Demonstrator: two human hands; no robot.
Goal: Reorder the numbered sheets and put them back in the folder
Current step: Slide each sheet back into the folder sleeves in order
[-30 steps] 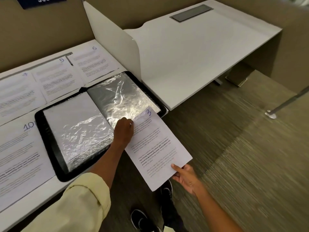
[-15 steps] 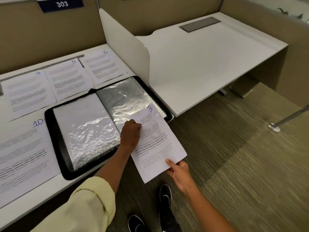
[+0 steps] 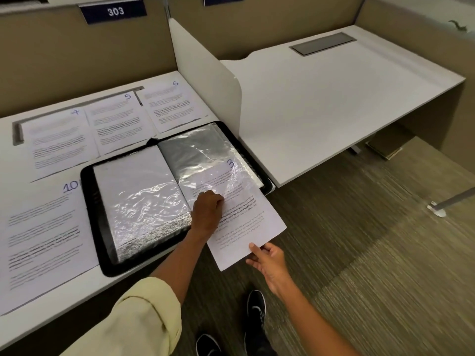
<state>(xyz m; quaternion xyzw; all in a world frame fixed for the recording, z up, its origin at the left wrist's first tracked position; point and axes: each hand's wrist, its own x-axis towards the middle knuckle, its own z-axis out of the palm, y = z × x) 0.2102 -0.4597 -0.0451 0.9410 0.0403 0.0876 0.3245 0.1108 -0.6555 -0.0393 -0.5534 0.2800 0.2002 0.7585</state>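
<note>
The right hand [image 3: 267,258] pinches the near edge of sheet 3 [image 3: 246,222], while the left hand [image 3: 208,211] grips the sleeve mouth at the folder [image 3: 102,258]. Half-sleeved, the sheet overhangs the bench [image 3: 64,299]; thin and floppy, it probably buckles unless fed from that edge.

The open folder [image 3: 102,222] is laid on the tabletop [image 3: 77,304]; sheets 4 [image 3: 56,142], 5 [image 3: 115,122] and 6 [image 3: 172,104] are ranged behind it, sheet 10 [image 3: 41,235] to its left, sheet 3 [image 3: 241,222] partly in its right sleeve.
</note>
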